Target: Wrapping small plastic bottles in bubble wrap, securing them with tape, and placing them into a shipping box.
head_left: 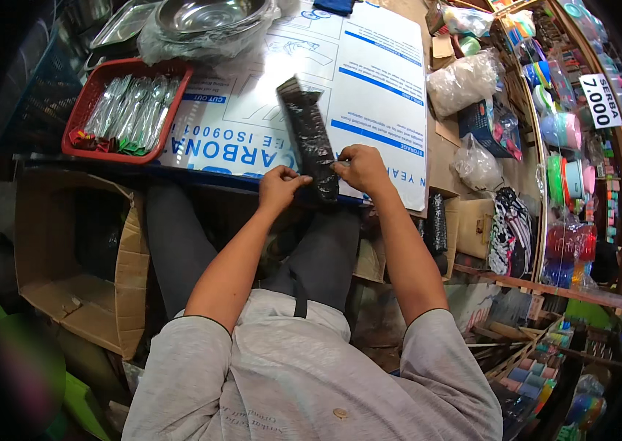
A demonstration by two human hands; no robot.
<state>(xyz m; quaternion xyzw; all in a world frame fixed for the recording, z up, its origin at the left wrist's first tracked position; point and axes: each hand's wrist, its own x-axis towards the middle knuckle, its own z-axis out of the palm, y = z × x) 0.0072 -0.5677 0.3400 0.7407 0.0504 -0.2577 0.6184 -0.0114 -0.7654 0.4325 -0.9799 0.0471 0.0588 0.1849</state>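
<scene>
A long, narrow bundle in black plastic [314, 140] lies slanted at the near edge of a table covered with a white printed sheet [377, 99]. My left hand [279, 190] pinches the bundle's near left side between thumb and fingers. On its right side, my right hand [363, 170] grips the plastic with bent fingers. The bundle's far end looks open or loosely folded, and what is inside cannot be made out. To the left stands a red plastic basket [185, 105] holding plastic-wrapped metal spoons or similar cutlery [134, 107].
Metal basins [209, 16] in clear plastic and metal trays [121, 25] stand at the back left. An empty-looking cardboard box [132, 275] is below the table at left. At right are a bubble-wrap roll [462, 82], a dark blue basket [487, 129] and shelves of plastic goods.
</scene>
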